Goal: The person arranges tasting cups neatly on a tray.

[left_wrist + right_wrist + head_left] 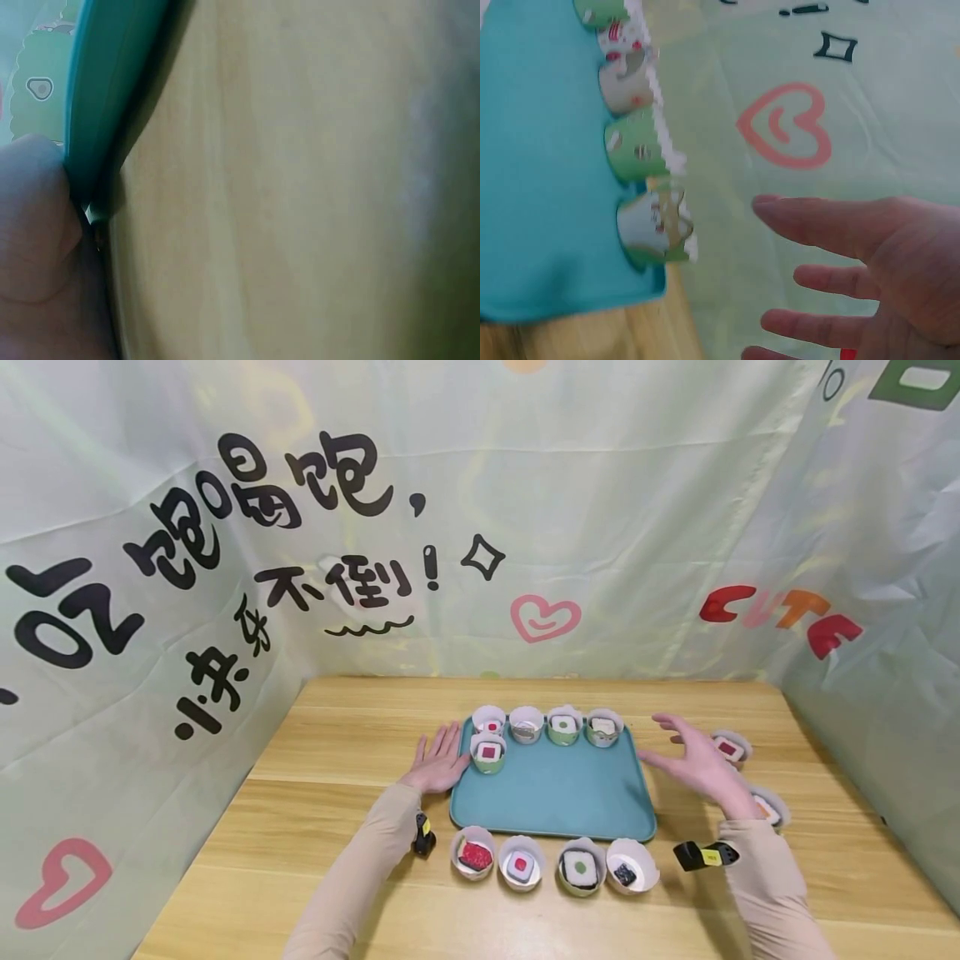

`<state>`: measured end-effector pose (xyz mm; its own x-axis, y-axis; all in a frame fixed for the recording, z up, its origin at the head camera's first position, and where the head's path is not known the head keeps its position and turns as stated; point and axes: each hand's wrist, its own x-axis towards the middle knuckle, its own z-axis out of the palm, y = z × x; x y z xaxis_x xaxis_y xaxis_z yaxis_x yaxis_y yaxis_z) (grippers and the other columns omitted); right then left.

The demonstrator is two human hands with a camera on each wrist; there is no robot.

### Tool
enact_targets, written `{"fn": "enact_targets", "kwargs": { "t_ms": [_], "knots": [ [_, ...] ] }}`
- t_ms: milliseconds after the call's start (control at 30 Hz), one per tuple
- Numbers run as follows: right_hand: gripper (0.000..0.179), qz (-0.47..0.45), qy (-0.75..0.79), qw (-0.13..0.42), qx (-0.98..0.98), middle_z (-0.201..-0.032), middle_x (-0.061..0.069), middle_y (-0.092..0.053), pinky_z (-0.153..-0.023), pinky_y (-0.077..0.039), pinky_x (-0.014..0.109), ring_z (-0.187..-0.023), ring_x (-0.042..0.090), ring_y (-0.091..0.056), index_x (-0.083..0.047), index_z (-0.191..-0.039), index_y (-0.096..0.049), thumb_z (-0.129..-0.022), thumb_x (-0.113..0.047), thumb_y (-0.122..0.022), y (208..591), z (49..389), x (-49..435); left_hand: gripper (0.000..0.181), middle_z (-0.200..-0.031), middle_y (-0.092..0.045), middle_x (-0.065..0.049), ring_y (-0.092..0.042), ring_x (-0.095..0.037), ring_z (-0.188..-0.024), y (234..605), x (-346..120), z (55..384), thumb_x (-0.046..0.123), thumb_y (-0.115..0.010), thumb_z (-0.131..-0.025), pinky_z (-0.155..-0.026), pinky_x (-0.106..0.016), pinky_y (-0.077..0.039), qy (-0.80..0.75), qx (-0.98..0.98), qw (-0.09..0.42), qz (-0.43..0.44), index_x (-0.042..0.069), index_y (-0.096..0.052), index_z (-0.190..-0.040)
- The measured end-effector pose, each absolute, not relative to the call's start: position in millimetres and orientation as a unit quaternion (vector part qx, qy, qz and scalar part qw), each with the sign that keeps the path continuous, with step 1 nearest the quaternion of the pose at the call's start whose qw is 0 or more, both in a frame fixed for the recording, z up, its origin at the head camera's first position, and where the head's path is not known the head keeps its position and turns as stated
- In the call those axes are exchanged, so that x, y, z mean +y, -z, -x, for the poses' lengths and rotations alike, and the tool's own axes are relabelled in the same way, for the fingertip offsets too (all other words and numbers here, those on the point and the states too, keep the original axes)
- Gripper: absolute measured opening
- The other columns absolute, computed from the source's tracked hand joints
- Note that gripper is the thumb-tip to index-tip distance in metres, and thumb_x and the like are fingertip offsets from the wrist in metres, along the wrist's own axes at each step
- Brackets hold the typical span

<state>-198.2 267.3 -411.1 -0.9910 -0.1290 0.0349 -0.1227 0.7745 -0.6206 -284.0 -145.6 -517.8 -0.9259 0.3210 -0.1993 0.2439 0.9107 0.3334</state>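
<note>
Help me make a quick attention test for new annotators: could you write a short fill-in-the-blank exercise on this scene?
1. The tray holds ____ cups.
2. On the table, along the tray's near side, stand ____ more cups.
3. The hand against the tray's rim is the ____ one.
4. The colourful Latin letters behind spell ____.

Missing words: five; four; left; CUTE.

- Teal tray [112,90] edge slants down from the top left.
- Left hand [34,240], partly visible, meets its rim at lower left.
- Green scalloped cup [37,112] shows behind.
- Wood-grained bench [247,187] fills the middle, somewhat blurred.
</note>
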Motion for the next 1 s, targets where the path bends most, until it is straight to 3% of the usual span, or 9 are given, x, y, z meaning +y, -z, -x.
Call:
{"fn": "enact_targets", "kwargs": {
  "t_ms": [167, 333, 567, 733, 1000],
  "knots": [
    [0.081, 0.027, 0.298, -0.013, 0.954, -0.152, 0.037, -0.036, -0.096, -0.041, 0.071, -0.129, 0.059, -0.042, 0.004, -0.151, -0.033, -0.097, -0.050, -0.062, 416, 200, 284, 0.069, -0.172, 0.009, 0.000, 0.008, -0.023, -0.160, 522, -147, 287, 0.049, -0.017, -0.108, -0.127, -0.054, 0.008, -0.149, 0.970, 0.128, -0.145, 0.013, 0.003, -0.163],
    [0.081, 0.001, 0.264, -0.039, 0.964, -0.144, 0.042, -0.040, -0.095, -0.037, 0.070, -0.122, 0.061, -0.044, 0.008, -0.148, -0.034, -0.097, -0.048, -0.062, 419, 202, 297, 0.069, -0.172, 0.007, 0.001, 0.006, -0.022, -0.160, 523, -147, 287, 0.049, -0.019, -0.108, -0.127, -0.054, 0.007, -0.155, 0.969, 0.125, -0.145, 0.013, 0.001, -0.163],
    [0.084, -0.029, 0.237, -0.041, 0.970, -0.121, 0.038, -0.052, -0.075, -0.046, 0.058, -0.104, 0.052, -0.054, 0.009, -0.147, -0.034, -0.096, -0.053, -0.059, 422, 207, 313, 0.069, -0.172, 0.007, -0.001, 0.007, -0.023, -0.160, 523, -146, 286, 0.049, -0.018, -0.108, -0.127, -0.054, 0.007, -0.153, 0.970, 0.121, -0.146, 0.012, 0.001, -0.163],
    [0.086, -0.050, 0.226, -0.038, 0.972, -0.129, 0.041, -0.047, -0.082, -0.042, 0.068, -0.114, 0.061, -0.046, 0.008, -0.147, -0.034, -0.096, -0.057, -0.058, 425, 211, 321, 0.068, -0.172, 0.007, -0.001, 0.007, -0.023, -0.160, 523, -147, 287, 0.048, -0.017, -0.108, -0.127, -0.054, 0.007, -0.160, 0.969, 0.122, -0.144, 0.012, 0.001, -0.163],
    [0.086, -0.088, 0.239, 0.010, 0.967, -0.147, 0.046, -0.024, -0.090, -0.030, 0.078, -0.125, 0.071, -0.024, 0.006, -0.149, -0.028, -0.098, -0.059, -0.052, 429, 218, 328, 0.069, -0.172, 0.007, 0.000, 0.007, -0.023, -0.160, 523, -147, 287, 0.048, -0.019, -0.108, -0.127, -0.054, 0.007, -0.160, 0.969, 0.121, -0.145, 0.013, 0.001, -0.163]
  ]
}}
